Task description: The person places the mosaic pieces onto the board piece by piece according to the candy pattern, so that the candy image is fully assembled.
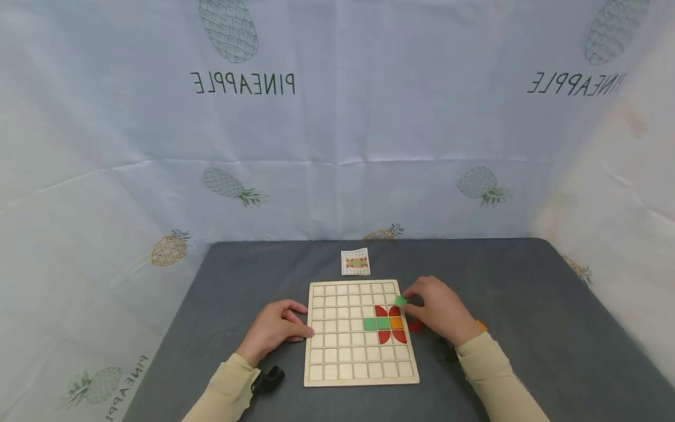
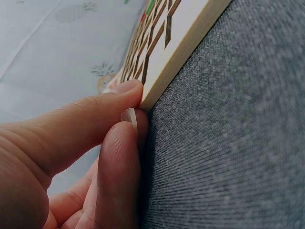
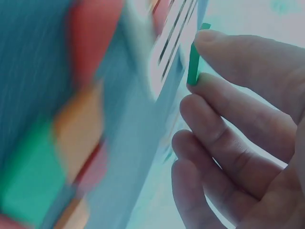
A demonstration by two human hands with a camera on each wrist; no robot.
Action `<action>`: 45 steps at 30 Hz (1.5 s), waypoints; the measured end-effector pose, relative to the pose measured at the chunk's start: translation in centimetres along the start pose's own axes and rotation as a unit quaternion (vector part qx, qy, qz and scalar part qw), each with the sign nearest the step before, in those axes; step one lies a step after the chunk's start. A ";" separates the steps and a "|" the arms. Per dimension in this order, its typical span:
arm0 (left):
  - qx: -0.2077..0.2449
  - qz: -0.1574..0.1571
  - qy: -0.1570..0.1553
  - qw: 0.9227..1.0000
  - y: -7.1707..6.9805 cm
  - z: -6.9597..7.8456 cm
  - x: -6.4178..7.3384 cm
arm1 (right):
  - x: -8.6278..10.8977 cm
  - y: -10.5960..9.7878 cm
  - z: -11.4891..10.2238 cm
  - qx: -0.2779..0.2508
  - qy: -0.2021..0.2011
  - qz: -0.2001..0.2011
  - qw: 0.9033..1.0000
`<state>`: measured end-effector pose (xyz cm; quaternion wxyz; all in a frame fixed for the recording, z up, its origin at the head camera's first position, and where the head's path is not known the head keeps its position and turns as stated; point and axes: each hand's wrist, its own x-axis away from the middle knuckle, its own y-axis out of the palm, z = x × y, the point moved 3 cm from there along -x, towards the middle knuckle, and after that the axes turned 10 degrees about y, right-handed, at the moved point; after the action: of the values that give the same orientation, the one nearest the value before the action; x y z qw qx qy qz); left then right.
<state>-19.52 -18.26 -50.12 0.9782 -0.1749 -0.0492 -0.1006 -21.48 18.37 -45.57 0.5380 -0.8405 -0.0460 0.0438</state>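
Observation:
A square wooden grid board (image 1: 345,356) lies on the dark table. Red quarter-round tiles (image 1: 384,337), green square tiles (image 1: 370,324) and an orange square tile (image 1: 396,323) sit in cells on its right side. My left hand (image 1: 276,329) holds the board's left edge, thumb on the rim and fingers against the side; the left wrist view shows this board edge (image 2: 190,43) closely. Between thumb and index finger, my right hand (image 1: 440,308) pinches a green square tile (image 3: 193,64) above the board's right edge, its other fingers loosely bent.
A small printed pattern card (image 1: 355,262) lies behind the board. Loose tiles, among them a red one (image 1: 415,326) and an orange one (image 1: 481,325), lie right of the board, partly hidden by my right arm. A pineapple-print cloth (image 1: 337,129) hangs behind the table.

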 end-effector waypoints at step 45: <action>-0.009 0.005 -0.006 1.000 0.1 0.0 -0.1 | 1.2 5.0 -7.5 0.044 -0.152 0.001 0.987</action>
<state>-19.60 -18.14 -50.12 0.9768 -0.1841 -0.0533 -0.0951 -19.20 9.65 -47.02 0.5608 -0.7999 -0.1242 0.1739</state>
